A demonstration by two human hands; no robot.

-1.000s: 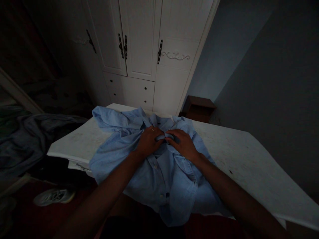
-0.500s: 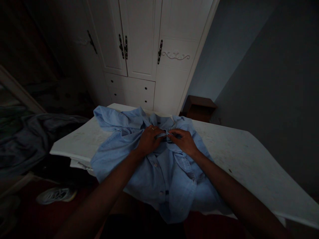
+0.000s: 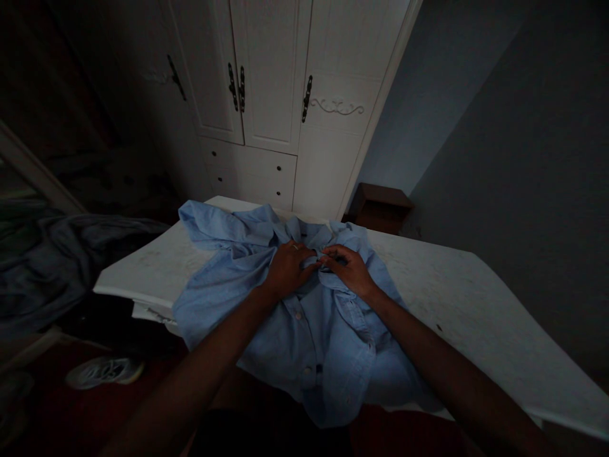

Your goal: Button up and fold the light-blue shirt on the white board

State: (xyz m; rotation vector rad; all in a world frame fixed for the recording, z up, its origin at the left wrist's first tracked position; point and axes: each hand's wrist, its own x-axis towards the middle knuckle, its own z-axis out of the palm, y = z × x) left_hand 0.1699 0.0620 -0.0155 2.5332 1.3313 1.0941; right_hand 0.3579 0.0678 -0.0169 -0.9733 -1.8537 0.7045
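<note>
A light blue button-up shirt [image 3: 304, 336] lies spread, front up, on a white table [image 3: 476, 304], its lower hem hanging over the near edge. Both my hands meet at the shirt's front opening just below the collar. My left hand [image 3: 288, 270] wears a ring and pinches the left edge of the placket with curled fingers. My right hand [image 3: 349, 270] pinches the right edge, fingertips touching those of the left. What lies between the fingertips is too small to make out.
A white wardrobe [image 3: 285, 95] with dark handles and small drawers stands behind the table. A brown wooden stand [image 3: 383, 206] sits by the grey wall. Dark clothing [image 3: 52, 260] is heaped at the left, and a pale shoe [image 3: 102, 371] lies on the floor.
My hands have stayed at the top of the placket, the fingers shifting slightly and drawing closer together. The shirt's lower part has settled a little.
</note>
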